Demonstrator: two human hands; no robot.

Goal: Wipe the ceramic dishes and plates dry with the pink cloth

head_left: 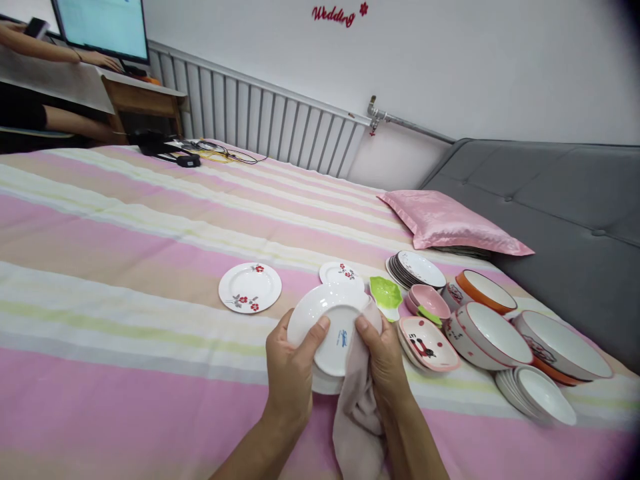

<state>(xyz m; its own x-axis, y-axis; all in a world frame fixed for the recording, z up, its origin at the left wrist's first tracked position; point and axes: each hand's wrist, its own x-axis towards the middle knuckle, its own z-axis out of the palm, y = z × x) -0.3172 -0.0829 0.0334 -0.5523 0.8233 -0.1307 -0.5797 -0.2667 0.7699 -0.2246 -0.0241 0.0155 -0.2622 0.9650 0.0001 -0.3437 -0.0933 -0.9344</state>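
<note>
Tilted up with its underside facing me, a white plate (325, 317) with a blue maker's mark is gripped at its left edge by my left hand (293, 373). My right hand (385, 360) pinches the plate's right edge through a pale pink cloth (357, 413), which hangs down below it. Another white rim (327, 385) shows under the plate; whether it is held or lies on the bed I cannot tell. A flower-patterned plate (250, 288) lies to the left, and a second patterned plate (343, 272) is partly hidden behind the held one.
To the right stand a green leaf-shaped dish (385, 297), pink bowls (433, 300), a square cat-patterned dish (429, 343), stacked plates (420, 268), large bowls (493, 333) and small white bowls (545, 395). A pink pillow (450, 217) lies behind. Cables (225, 153) and a seated person's arm (50, 48) are far left.
</note>
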